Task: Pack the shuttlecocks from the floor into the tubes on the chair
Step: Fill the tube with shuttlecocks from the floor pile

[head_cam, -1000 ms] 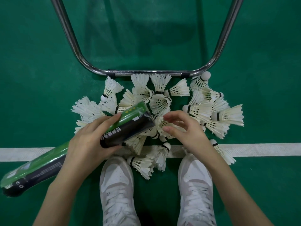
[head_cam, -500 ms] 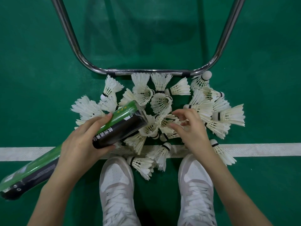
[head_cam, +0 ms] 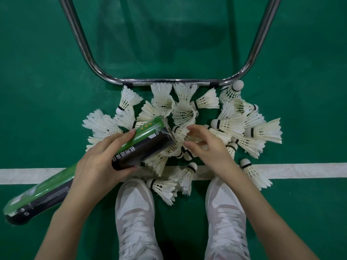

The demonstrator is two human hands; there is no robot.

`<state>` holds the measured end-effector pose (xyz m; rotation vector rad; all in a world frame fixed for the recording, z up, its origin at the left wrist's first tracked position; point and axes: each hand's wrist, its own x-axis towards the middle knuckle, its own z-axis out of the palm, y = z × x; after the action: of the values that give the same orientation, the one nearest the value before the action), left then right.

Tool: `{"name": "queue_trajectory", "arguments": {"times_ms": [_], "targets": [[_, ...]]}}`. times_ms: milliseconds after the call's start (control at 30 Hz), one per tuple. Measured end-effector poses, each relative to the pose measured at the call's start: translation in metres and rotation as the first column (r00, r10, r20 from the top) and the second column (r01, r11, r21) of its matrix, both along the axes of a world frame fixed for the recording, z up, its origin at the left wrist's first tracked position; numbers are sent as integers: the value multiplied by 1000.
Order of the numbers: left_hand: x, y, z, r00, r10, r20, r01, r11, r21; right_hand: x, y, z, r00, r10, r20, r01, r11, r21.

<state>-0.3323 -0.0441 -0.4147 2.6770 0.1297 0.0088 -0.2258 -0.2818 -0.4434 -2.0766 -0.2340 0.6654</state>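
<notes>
A long green-and-black shuttlecock tube (head_cam: 142, 145) lies slanted from lower left to upper right, its open mouth over the pile. My left hand (head_cam: 99, 162) is wrapped around it near the mouth end. My right hand (head_cam: 208, 152) is just right of the mouth, its thumb and fingers closed on a white shuttlecock (head_cam: 181, 131) whose cork points at the opening. Several white feather shuttlecocks (head_cam: 262, 132) are heaped on the green floor beneath and around both hands.
The chair's chrome tube frame (head_cam: 169, 82) curves along the far edge of the pile. A white court line (head_cam: 300, 170) crosses the floor under the hands. My two white shoes (head_cam: 135, 212) (head_cam: 225, 209) stand just behind the pile.
My right hand took a shuttlecock from the pile and moved it left to the tube's mouth. My left hand dipped left with the tube, then tilted its mouth back toward the right hand.
</notes>
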Motion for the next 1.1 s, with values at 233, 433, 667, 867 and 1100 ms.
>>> {"name": "queue_trajectory", "arguments": {"times_ms": [233, 433, 667, 867, 1100], "targets": [[2, -3, 4, 1000, -26, 1, 26, 1000, 5, -3, -14, 23, 988, -152, -9, 152, 979, 133], [3, -8, 6, 998, -55, -10, 56, 998, 11, -3, -18, 42, 958, -288, 5, 273, 914, 300], [9, -22, 8, 993, -113, -21, 114, 992, 59, -8, -2, 49, 989, -144, -36, 148, 937, 317], [10, -27, 6, 992, -118, -49, 122, 990, 72, -16, 4, 50, 986, -164, -9, 159, 945, 287], [9, -31, 7, 990, -125, -59, 129, 989, 72, -18, 1, 49, 981, -171, -87, 190, 929, 318]]}}
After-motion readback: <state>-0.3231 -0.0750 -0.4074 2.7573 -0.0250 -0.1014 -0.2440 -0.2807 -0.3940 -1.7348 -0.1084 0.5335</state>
